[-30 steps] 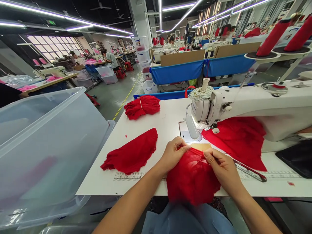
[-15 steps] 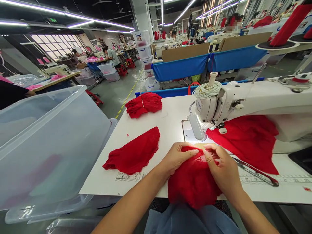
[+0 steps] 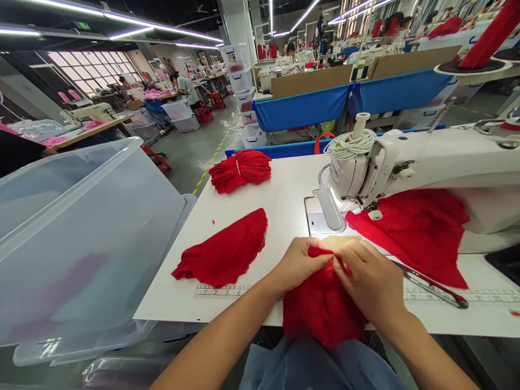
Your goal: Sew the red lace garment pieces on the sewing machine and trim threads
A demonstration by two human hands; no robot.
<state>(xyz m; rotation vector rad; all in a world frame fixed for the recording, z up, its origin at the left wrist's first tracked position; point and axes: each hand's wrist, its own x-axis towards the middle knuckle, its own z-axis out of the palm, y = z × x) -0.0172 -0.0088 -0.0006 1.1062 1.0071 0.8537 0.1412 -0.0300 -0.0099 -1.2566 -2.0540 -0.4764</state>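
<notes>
A piece of red fabric (image 3: 320,309) hangs from my hands over the table's front edge toward my lap. My left hand (image 3: 303,260) pinches its upper edge between thumb and fingers. Close beside it, my right hand (image 3: 371,271) is closed on the same edge, its fingertips almost meeting the left ones. Just beyond both hands stands a white sewing machine (image 3: 426,162), its needle area partly hidden. Another red fabric piece (image 3: 418,233) lies under the machine's arm. To the left a flat red piece (image 3: 223,249) rests on the white table (image 3: 284,200).
A tied bundle of red fabric (image 3: 241,170) lies at the table's back left. Thread snips or tweezers (image 3: 434,287) lie right of my right hand. A large clear plastic bin (image 3: 101,227) stands against the left side. Red thread cones (image 3: 487,38) rise at upper right.
My right hand has turned over and its fingers have closed in toward the left fingertips on the fabric edge. The left hand stays nearly in place. The view has shifted slightly.
</notes>
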